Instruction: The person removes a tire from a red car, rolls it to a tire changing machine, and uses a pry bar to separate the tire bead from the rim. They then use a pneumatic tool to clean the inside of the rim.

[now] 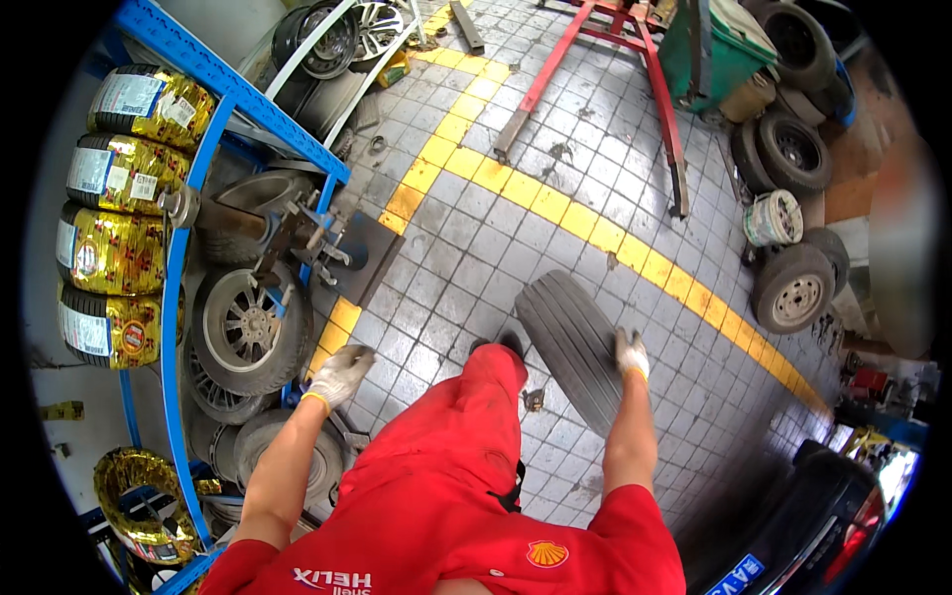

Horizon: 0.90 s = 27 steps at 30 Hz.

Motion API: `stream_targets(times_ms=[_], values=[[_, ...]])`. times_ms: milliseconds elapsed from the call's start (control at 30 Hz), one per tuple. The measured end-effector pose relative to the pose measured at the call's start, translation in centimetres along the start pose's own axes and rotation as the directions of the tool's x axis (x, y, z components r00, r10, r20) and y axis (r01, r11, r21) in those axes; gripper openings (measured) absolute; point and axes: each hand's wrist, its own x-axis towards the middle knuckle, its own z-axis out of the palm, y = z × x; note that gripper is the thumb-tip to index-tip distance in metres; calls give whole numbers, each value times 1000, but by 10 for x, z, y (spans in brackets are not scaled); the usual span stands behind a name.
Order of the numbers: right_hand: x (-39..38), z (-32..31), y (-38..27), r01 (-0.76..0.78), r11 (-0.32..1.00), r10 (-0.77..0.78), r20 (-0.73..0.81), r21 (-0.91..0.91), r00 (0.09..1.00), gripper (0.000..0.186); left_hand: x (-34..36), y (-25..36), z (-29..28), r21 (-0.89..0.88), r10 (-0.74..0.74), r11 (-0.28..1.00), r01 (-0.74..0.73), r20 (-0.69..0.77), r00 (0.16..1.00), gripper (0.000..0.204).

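One dark grey, grooved tire

A tire is on the floor, right of the person's legs, the right hand at its right side. The left hand is left of the legs. A rack stands left, a bin far right, a car near right.

The right hand hides part of the tyre, and the view's rim cuts off the dark car.
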Motion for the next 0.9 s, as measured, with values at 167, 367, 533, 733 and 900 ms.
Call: stream_targets(times_ms=[167,367,533,733,900], values=[[43,-11,-41,-62,996,66,68,-60,996,108,89,49,4,-9,154,988,-154,163,975,53],[74,6,-268,338,913,-334,57,-229,941,98,193,75,40,-87,260,966,-245,351,900,51],[99,23,-378,367,892,-276,325,-264,905,93,254,123,56,-147,212,975,-165,414,885,69],[107,71,-437,356,922,-182,639,-153,747,102,343,150,87,-240,-181,927,287,384,906,141],[114,127,-504,433,880,-227,631,-192,741,130,481,135,-39,-410,-332,861,300,-7,943,141]])
